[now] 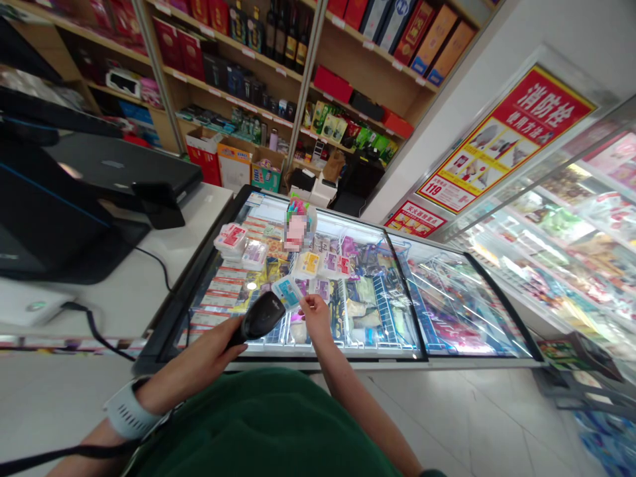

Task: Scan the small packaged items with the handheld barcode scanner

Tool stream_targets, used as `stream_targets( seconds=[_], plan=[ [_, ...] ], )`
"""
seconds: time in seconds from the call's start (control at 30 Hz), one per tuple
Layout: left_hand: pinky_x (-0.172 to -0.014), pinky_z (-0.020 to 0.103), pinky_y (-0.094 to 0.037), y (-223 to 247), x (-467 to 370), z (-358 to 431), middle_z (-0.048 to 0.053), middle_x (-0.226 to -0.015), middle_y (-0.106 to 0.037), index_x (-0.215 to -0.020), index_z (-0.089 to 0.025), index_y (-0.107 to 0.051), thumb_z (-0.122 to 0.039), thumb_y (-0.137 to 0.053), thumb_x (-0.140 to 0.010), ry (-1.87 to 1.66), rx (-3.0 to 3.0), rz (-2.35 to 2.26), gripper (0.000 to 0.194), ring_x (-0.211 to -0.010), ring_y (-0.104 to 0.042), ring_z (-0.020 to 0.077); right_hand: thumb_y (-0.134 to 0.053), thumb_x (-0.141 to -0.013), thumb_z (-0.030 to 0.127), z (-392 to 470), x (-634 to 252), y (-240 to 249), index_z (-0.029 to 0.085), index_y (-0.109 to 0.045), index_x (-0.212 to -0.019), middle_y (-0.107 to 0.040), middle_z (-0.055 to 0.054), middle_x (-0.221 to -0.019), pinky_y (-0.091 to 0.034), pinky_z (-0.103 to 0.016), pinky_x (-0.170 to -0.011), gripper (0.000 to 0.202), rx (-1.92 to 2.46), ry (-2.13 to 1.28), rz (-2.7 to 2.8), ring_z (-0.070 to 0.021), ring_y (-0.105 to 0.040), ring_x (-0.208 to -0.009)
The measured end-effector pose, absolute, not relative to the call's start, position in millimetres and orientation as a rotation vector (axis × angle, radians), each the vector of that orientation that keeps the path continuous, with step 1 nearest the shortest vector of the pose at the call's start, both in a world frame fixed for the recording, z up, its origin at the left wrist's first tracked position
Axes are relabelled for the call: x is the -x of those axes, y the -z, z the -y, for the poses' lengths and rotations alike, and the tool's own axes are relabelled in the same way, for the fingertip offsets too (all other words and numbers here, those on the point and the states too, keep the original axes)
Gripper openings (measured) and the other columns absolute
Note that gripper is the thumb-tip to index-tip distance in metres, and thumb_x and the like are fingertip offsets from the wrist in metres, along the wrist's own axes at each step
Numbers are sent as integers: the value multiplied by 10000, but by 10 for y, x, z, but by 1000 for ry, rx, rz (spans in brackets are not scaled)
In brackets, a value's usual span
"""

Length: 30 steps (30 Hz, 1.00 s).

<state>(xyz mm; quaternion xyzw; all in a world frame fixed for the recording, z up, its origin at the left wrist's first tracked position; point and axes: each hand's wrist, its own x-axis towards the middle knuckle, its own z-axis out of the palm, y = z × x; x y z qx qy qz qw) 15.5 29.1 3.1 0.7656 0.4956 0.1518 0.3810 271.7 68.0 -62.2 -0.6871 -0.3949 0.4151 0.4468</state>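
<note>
My left hand [226,341] is wrapped round the handle of a black barcode scanner [263,315], whose head points away from me. Pinched at its right edge by my right hand [316,315] is a flat blue-and-white packet [288,291], close to the scanner's head. Beyond it, on the freezer's glass lid, lie packets with a yellow label [308,264], purple labels [322,289] and red labels [344,266]. Farther left sit a stack of red-and-white packets [231,238] and a purple-and-white stack [254,254].
The glass-topped chest freezer [422,354] stretches to the right. A counter [209,199] on the left carries a black register [54,199] and a dark phone-like device [159,204]. Shelves of bottles [253,30] and boxes stand behind. A blurred-out item [297,230] rests on the glass.
</note>
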Motion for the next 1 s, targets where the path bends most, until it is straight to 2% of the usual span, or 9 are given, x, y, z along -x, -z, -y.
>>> stream_targets(
  seconds=[0.27, 0.53, 0.67, 1.0],
  plan=[
    [-1033, 366, -407, -27, -118, -284, 102, -1304, -590, -1308, -191, -475, -435, -475, -859, -408, -1908, -1261, 512, -1215, -547, 270, -624, -744, 284, -721, -2703, 686, 188, -588, -831, -627, 23, -716, -457, -200, -502, 134, 1666, -1024, 958, -112, -605, -563],
    [-949, 345, -450, -61, -14, -376, 126, -1188, -645, -1227, -139, -495, -476, -457, -858, -426, -1872, -1309, 502, -1102, -604, 275, -686, -698, 352, -607, -3073, 962, 162, -596, -810, -628, 5, -672, -449, -195, -459, 238, 1669, -1122, 506, -113, -609, -529],
    [-956, 370, -439, -37, 82, -420, 162, -1211, -627, -1247, -106, -467, -503, -434, -859, -415, -1861, -1359, 557, -1112, -594, 295, -719, -686, 344, -623, -3350, 1056, 170, -573, -753, -611, 8, -612, -465, -196, -465, 237, 1696, -1107, 277, -111, -601, -512],
    [-949, 367, -451, 42, 231, -429, 147, -1209, -640, -1254, -116, -478, -513, -462, -852, -484, -1834, -1416, 564, -1102, -606, 293, -771, -659, 396, -845, -3554, 1240, 176, -524, -670, -615, -2, -562, -538, -250, -567, 331, 1662, -1079, 259, -135, -627, -527]
  ],
)
